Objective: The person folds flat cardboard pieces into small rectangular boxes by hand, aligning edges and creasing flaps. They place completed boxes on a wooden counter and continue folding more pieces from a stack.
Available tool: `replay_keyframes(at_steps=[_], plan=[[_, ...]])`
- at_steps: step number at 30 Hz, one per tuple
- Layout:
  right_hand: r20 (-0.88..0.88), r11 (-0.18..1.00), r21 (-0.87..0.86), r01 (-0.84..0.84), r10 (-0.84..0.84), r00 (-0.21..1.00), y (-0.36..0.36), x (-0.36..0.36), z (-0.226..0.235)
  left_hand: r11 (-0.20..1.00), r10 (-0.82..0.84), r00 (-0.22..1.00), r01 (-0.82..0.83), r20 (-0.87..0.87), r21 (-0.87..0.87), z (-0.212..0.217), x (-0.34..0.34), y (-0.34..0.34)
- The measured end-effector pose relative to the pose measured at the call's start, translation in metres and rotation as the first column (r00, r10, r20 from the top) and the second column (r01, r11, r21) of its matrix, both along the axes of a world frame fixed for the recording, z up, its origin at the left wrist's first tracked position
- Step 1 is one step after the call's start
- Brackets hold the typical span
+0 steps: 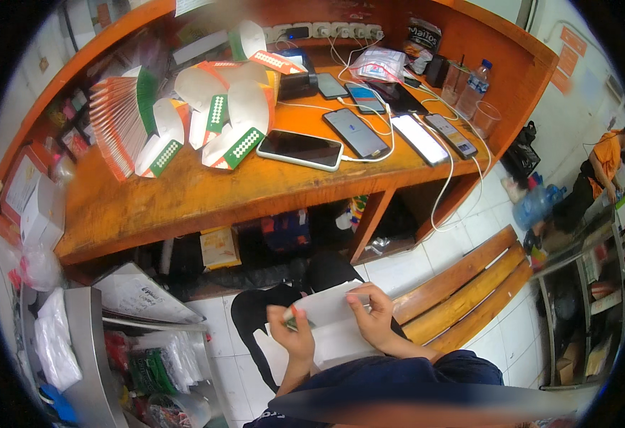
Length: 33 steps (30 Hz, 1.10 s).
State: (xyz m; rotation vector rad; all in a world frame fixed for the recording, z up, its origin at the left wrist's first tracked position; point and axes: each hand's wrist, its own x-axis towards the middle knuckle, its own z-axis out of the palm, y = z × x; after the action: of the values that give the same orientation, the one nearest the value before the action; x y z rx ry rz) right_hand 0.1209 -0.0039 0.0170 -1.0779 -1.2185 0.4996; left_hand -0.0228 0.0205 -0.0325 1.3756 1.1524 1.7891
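Observation:
Over my lap I hold a white cardboard carton blank (329, 305) between both hands. My left hand (296, 338) is closed on its left side, where a bit of orange and green print shows by the fingers. My right hand (374, 318) pinches the upper right edge with thumb and fingers. More white card (344, 348) lies across my thighs below the hands. On the orange wooden desk ahead, several part-folded cartons (230, 120) with green and orange printed edges lie in a pile. Left of them stands a fanned stack of flat blanks (118, 125).
Several phones lie on the desk (177, 207) with white charging cables, among them one with a dark screen (300, 148). A water bottle (475, 87) and a clear cup (486, 118) stand at its right end. A slatted wooden bench (462, 289) is to my right, a metal cabinet (94, 342) to my left.

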Motion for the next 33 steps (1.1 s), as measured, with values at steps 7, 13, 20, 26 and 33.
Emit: replay_keyframes(at_steps=[7, 13, 20, 26, 33], plan=[[0.199, 0.960, -0.279, -0.022, 0.080, 0.977, 0.001, 0.009, 0.007, 0.821, -0.307, 0.545, 0.567, 0.780, -0.073, 0.001, 0.030, -0.005], [0.223, 0.967, -0.247, -0.061, 0.118, 0.968, 0.005, 0.017, 0.005, 0.818, -0.256, 0.713, 0.520, 0.653, -0.246, -0.001, 0.031, -0.003], [0.084, 0.991, -0.136, -0.001, 0.013, 0.996, 0.006, 0.015, 0.005, 0.998, -0.065, 0.987, 0.066, -0.150, 0.007, 0.000, 0.047, -0.018], [0.040, 0.972, -0.196, -0.127, 0.138, 0.990, 0.005, 0.024, 0.006, 0.993, -0.111, 0.990, 0.108, -0.088, -0.044, 0.011, 0.042, -0.016], [0.270, 0.960, -0.142, -0.243, 0.274, 0.923, -0.005, 0.017, 0.001, 0.964, -0.169, 0.905, 0.235, 0.391, -0.127, 0.001, 0.043, -0.016]])
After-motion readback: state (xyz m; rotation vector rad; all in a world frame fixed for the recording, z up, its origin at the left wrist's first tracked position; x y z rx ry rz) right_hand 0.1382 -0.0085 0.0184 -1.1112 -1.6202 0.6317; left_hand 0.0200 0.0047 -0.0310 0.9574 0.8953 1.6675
